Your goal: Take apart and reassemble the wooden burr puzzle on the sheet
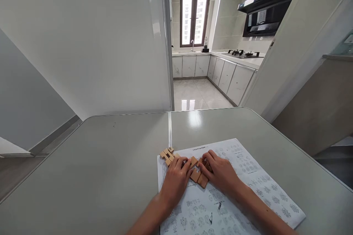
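Observation:
Several notched wooden puzzle pieces lie on a printed sheet. My left hand has its fingers curled down on pieces near the sheet's upper left, partly covering them. Past its fingertips, a pale notched piece sticks out at the sheet's corner. My right hand closes its thumb and fingers on darker wooden pieces to the right. Between the hands a lighter wooden piece shows. My fingers hide how the pieces fit together.
The sheet carries small printed diagrams and lies on a grey-green table with a seam down its middle. Beyond the table's far edge, a doorway opens onto a kitchen with a gas stove, white cabinets and a window.

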### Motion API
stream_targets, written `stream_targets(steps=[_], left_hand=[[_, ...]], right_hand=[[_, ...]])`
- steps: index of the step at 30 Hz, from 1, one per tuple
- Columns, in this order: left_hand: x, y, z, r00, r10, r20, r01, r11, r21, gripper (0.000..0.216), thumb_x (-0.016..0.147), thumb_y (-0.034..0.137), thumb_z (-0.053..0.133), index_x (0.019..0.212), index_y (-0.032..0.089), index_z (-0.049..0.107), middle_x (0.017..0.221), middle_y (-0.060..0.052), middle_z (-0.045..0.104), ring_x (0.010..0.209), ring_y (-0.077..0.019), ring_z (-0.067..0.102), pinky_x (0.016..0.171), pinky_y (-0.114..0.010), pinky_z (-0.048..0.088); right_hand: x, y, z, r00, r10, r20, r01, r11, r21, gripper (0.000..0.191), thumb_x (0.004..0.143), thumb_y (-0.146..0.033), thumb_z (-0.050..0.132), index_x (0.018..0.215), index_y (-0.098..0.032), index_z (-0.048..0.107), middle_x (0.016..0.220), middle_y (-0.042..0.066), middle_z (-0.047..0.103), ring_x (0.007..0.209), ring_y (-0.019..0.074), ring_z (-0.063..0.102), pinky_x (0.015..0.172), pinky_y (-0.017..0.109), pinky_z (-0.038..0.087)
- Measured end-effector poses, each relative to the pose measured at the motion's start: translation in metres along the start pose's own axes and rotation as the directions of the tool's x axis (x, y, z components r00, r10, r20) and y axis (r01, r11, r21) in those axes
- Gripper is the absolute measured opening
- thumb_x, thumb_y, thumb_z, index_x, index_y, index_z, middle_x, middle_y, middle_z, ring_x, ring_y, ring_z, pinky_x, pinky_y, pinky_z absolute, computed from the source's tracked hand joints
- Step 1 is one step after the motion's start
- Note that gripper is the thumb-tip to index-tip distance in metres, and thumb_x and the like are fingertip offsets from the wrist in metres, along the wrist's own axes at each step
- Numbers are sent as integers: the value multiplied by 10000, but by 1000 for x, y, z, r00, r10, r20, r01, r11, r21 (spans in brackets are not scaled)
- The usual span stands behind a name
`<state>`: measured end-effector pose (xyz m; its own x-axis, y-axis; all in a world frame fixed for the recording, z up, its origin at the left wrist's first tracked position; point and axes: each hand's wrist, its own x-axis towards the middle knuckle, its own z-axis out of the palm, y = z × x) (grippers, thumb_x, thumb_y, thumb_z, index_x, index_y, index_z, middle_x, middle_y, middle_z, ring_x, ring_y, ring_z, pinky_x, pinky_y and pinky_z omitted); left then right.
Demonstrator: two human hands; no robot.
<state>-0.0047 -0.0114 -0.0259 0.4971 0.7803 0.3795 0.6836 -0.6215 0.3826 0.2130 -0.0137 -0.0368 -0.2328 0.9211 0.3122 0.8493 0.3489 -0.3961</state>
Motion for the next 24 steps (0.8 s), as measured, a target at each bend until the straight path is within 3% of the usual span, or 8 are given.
stream_targets(steps=[12, 24], left_hand=[[0, 3, -3, 1000, 19, -8, -19, 1000, 0, 348, 1069, 228, 435, 1384, 231, 584, 1176, -100, 646, 1081, -262, 638, 930, -448, 593], [0, 4, -4, 999, 21, -27, -20, 999, 25, 337, 1045, 231, 476, 1366, 208, 576, 1193, -111, 642, 1098, -278, 628, 921, -459, 591]], right_hand=[[1, -3, 0, 1000, 13, -9, -13, 1000, -9, 142, 1038, -333, 476, 947, -232, 519, 945, 30, 631, 677, 173, 640, 566, 279, 410], [0, -7, 12, 997, 25, -79, -27, 999, -27, 163, 1045, -341, 477, 943, -226, 527, 931, 34, 628, 637, 170, 634, 547, 270, 424]])
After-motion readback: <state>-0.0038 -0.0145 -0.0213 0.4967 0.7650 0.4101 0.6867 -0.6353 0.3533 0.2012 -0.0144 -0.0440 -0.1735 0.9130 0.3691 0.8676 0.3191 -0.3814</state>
